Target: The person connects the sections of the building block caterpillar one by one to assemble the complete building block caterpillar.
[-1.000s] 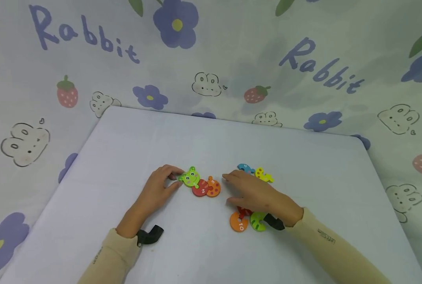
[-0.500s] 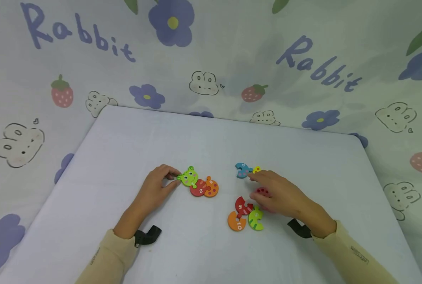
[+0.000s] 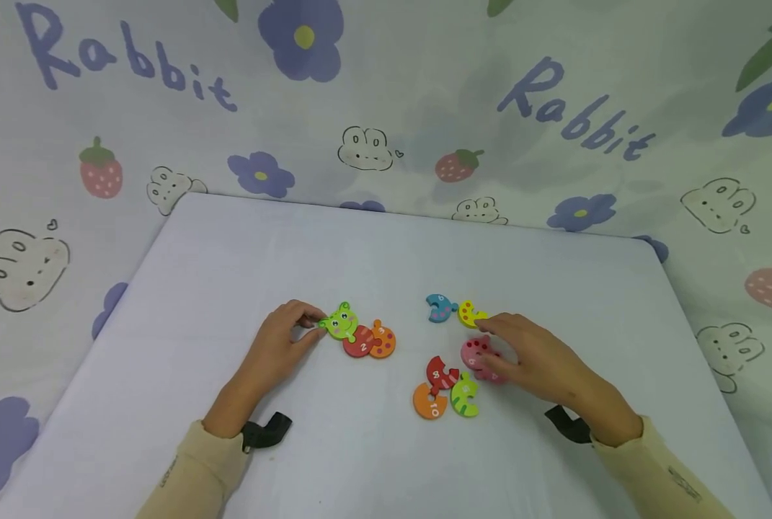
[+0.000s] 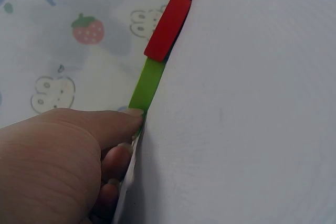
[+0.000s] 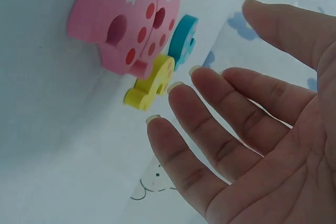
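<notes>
The left hand (image 3: 277, 347) is pinching the green face piece (image 3: 342, 324) by its edge on the table (image 3: 360, 447), while the right hand (image 3: 541, 360) is hovering, fingers spread, beside two pink pieces (image 3: 471, 352), any low sweep risking shoving them into the yellow piece (image 3: 468, 313).

The left forearm (image 3: 191, 472) and right forearm (image 3: 661, 468) are angled inward here, and on the left hand (image 3: 282, 339) the fingers (image 4: 116, 161) are curled, the thumb set in a pinch. Over on the right hand (image 3: 535, 357), the fingers are held loosely extended, thumb parted from them.
</notes>
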The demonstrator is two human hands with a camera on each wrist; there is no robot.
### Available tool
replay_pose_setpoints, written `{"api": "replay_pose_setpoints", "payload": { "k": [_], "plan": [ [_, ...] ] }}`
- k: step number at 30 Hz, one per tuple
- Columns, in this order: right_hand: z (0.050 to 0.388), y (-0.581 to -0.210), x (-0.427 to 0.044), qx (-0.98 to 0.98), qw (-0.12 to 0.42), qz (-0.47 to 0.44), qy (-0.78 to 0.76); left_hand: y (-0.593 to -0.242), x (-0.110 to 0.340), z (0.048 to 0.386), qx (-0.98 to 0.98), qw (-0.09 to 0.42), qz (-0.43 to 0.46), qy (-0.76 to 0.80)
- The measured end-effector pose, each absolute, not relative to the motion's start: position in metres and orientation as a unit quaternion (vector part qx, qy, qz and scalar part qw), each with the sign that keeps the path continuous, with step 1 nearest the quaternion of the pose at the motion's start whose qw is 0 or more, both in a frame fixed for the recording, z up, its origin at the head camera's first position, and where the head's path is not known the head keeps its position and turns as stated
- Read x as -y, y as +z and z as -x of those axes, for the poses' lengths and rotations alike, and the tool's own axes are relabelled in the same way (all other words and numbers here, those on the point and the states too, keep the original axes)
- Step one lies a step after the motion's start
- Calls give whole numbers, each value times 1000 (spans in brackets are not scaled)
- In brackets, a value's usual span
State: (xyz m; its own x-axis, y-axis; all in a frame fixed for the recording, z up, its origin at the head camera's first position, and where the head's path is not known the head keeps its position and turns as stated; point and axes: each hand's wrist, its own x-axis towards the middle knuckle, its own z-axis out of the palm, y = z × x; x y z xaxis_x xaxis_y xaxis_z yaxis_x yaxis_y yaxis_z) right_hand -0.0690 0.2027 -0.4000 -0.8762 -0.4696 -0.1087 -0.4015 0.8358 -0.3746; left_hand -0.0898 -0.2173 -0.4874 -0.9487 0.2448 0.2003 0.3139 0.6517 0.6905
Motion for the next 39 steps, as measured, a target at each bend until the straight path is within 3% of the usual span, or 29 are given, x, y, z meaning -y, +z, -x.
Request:
{"api": "replay_pose_setpoints", "payload": {
  "k": [17,26,39],
  "plan": [
    [56,-415,-215,-958,138,205,-142,-488,219,90,909,43,156,-384],
    [50,-430,-209,-975,81,188,-87,-488,220,90,908,44,156,-386],
    [46,-427,-215,-966,71,233,-84,-487,219,90,907,45,162,-387]
  ]
}}
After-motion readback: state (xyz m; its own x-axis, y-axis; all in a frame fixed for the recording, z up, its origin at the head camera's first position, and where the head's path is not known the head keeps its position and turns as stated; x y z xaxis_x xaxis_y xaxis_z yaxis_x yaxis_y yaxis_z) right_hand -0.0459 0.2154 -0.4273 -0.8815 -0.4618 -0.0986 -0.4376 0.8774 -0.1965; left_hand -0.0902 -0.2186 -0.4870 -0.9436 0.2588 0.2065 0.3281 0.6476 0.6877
